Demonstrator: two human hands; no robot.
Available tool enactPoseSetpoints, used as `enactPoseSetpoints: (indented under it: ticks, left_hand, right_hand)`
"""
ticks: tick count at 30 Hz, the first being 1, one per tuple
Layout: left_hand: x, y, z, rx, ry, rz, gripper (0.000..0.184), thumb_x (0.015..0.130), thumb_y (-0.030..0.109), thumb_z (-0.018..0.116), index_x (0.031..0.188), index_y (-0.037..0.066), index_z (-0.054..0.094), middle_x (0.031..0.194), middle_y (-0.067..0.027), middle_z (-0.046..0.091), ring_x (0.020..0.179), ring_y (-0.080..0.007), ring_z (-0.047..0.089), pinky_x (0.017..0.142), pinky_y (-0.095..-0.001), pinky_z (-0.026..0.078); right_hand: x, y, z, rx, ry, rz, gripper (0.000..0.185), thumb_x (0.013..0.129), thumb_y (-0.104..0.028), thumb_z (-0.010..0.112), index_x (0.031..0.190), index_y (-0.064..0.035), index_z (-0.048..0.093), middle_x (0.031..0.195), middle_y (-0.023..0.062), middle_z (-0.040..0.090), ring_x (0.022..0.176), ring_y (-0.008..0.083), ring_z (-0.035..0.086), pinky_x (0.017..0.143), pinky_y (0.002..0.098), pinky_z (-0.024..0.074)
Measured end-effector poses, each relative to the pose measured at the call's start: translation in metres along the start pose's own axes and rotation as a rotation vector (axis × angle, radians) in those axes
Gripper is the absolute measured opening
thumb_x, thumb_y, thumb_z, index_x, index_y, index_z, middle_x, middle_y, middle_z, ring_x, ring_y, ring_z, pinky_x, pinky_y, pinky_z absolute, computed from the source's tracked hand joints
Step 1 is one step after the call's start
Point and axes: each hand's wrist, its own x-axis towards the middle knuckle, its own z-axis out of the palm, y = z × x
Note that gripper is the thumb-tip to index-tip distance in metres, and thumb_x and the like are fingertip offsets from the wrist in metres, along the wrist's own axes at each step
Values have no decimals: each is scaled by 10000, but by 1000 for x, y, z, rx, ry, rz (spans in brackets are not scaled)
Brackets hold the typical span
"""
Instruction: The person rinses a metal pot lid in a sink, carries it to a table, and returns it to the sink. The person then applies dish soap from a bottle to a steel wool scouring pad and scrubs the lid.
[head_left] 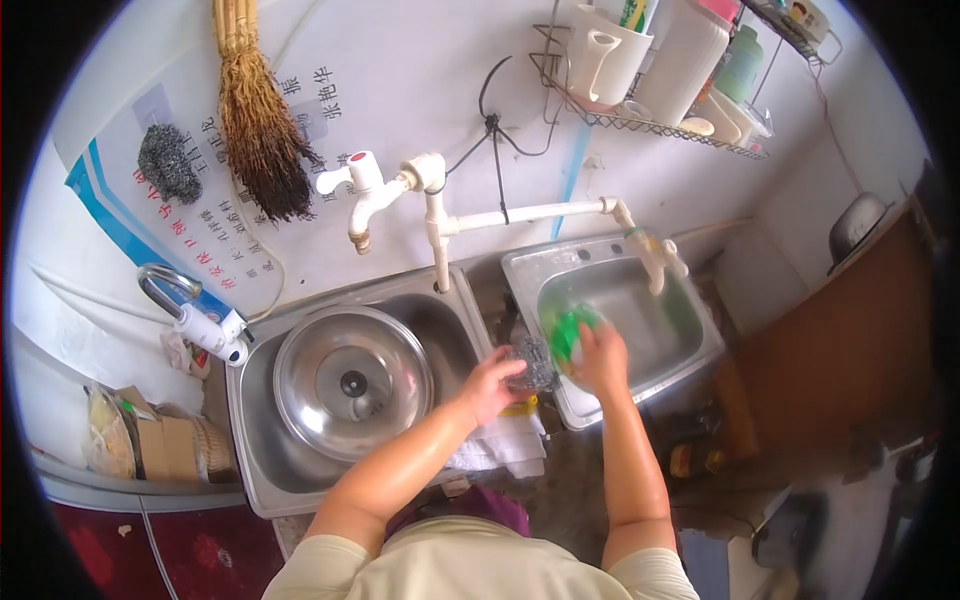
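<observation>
Between the two sinks, my left hand (490, 388) is closed on a grey steel wool scrubber (532, 366). Just to the right of it, over the near left rim of the right sink (655, 372), my right hand (603, 360) grips a bright green, partly see-through thing (570, 332). Motion blur and my fingers hide its exact kind. A shiny metal lid (310, 375) with a black knob lies in the left sink (262, 440). A white cloth (500, 448) hangs below my left hand.
White taps (372, 200) and pipes run along the wall above the sinks. A twig brush (262, 130) and another steel wool scrubber (170, 163) hang at upper left. A wire rack (660, 125) with bottles and a mug juts out at upper right. A brown panel (840, 340) stands at right.
</observation>
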Motion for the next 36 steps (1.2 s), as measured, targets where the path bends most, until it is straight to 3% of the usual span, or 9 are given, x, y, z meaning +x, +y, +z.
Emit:
enactPoseSetpoints:
  ticks: [2, 5, 6, 11, 17, 21, 25, 32, 36]
  left_hand:
    - [4, 0, 13, -48, -49, -10, 342, 805, 92, 541, 1140, 105, 477, 1104, -88, 562, 1015, -265, 555, 839, -498, 467]
    - [13, 0, 20, -53, -77, 41, 328, 818, 115, 528, 1144, 116, 490, 1109, -64, 563, 1011, -241, 552, 839, -455, 472]
    - [16, 0, 21, -36, -56, 73, 329, 818, 115, 528, 1145, 119, 490, 1111, -61, 562, 1009, -236, 551, 835, -442, 474]
    - [12, 14, 35, -17, -196, 305, 347, 813, 97, 534, 1154, 93, 467, 1116, -69, 552, 1029, -214, 531, 891, -406, 424]
    - [15, 31, 58, -12, -227, 383, 320, 792, 70, 533, 1103, 71, 459, 1081, -88, 550, 1001, -216, 531, 891, -391, 408]
    - [22, 41, 53, -23, -177, 362, 290, 777, 52, 526, 1062, 64, 473, 1030, -89, 562, 971, -210, 541, 872, -371, 416]
    - [31, 35, 44, 32, -143, 353, 242, 757, 45, 552, 992, 45, 493, 954, -61, 552, 904, -159, 528, 792, -287, 414]
    - [35, 69, 87, 232, -213, 580, 275, 728, 51, 588, 988, 37, 499, 877, -22, 543, 819, -99, 501, 723, -233, 391]
    - [45, 98, 105, 525, -231, 778, 272, 723, 49, 591, 976, 24, 496, 889, -17, 534, 835, -81, 482, 737, -229, 397]
  right_hand:
    - [7, 14, 7, 235, -20, 113, 260, 799, -151, 628, 689, 32, 481, 644, 147, 558, 572, 277, 572, 556, 397, 496]
    - [5, -26, -22, 578, 1, 237, 249, 760, -78, 671, 692, 39, 462, 668, 78, 547, 552, 161, 547, 465, 296, 511]
    - [7, -32, -29, 555, 23, 202, 258, 754, -61, 683, 703, 37, 450, 684, 58, 528, 556, 143, 567, 430, 240, 510]
    - [12, -91, -64, 799, -66, 101, 269, 766, -70, 675, 718, 23, 428, 657, 68, 504, 571, 178, 610, 483, 260, 529]
    - [25, -127, -52, 902, -83, 37, 219, 774, -14, 651, 709, 6, 443, 679, 68, 524, 596, 172, 624, 515, 242, 528]
    - [41, -119, -31, 806, -103, 3, 192, 755, 31, 635, 736, -3, 447, 681, 48, 505, 588, 127, 588, 532, 243, 546]
    - [43, -98, -16, 878, -94, 41, 200, 741, 70, 607, 754, -18, 428, 692, 34, 497, 587, 93, 546, 538, 231, 547]
    - [56, -132, -49, 1159, -16, -23, 215, 764, 77, 590, 732, -37, 410, 705, 36, 525, 634, 161, 616, 592, 243, 541]
    - [69, -163, -65, 1275, 81, -35, 194, 771, 80, 580, 761, -41, 427, 699, 50, 543, 663, 189, 635, 641, 263, 544]
